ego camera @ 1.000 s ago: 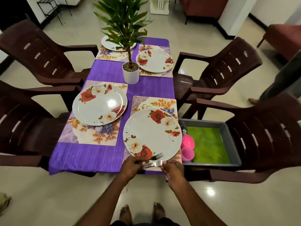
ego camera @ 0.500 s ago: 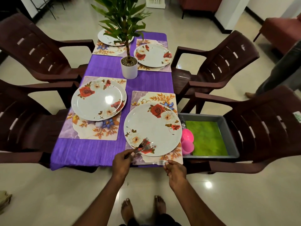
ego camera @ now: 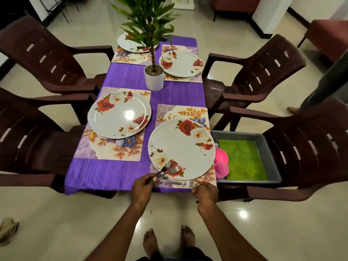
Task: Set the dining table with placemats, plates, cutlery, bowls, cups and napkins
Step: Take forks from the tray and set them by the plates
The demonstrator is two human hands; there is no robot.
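Observation:
Several floral placemats with flowered white plates lie on the purple tablecloth [ego camera: 120, 174]. My left hand [ego camera: 142, 187] grips the handles of a bunch of forks [ego camera: 169, 167] whose tines hover over the near edge of the near right plate [ego camera: 181, 147]. One single fork [ego camera: 180, 183] lies flat on the near right placemat [ego camera: 204, 180], in front of that plate, tines to the right. My right hand [ego camera: 204, 191] pinches this fork at its tine end.
A potted plant [ego camera: 153, 76] stands mid-table. A grey tray [ego camera: 271, 157] with a green cloth [ego camera: 243, 159] and pink bowls [ego camera: 221, 162] sits on the near right chair. Brown plastic chairs ring the table. A person's foot [ego camera: 291, 109] shows at right.
My left hand lifted the bunch of forks up over the plate's near edge. My right hand laid one fork flat on the placemat in front of the plate.

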